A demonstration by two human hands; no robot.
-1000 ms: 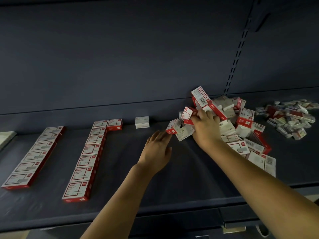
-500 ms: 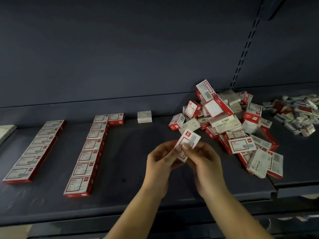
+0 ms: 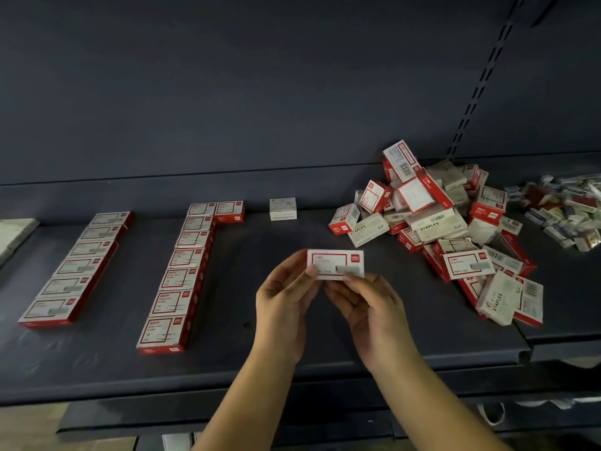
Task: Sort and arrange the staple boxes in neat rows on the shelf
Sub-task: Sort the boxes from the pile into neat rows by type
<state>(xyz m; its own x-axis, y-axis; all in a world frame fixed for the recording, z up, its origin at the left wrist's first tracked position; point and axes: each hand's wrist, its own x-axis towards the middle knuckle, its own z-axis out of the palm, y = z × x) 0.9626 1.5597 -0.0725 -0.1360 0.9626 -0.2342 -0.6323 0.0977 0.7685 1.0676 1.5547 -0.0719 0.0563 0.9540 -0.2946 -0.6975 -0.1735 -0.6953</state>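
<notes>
Since the earlier frame, one red-and-white staple box (image 3: 335,264) has been turned from a tilted pose to level, label face up, and is held above the shelf (image 3: 97,362) between the rows and the heap. Listed left to right: a pale flat item (image 3: 14,234) at the far left edge, kind not determinable; a first row (image 3: 78,266) of red-and-white boxes laid end to end, front to back; a second row (image 3: 180,273) likewise, with one further box (image 3: 229,211) set just beside its rear end; a single pale box (image 3: 283,208) standing apart near the back. The left hand (image 3: 284,304) is seen pinching the held box at its left end, and the right hand (image 3: 370,307) pinching its lower edge. An unsorted heap (image 3: 435,229) of red and cream boxes is noted to the right, and a smaller mixed pile (image 3: 562,211) beyond it. The levelled label is judged to mean the kind is being checked before a row is chosen; much sorting is judged to remain.
</notes>
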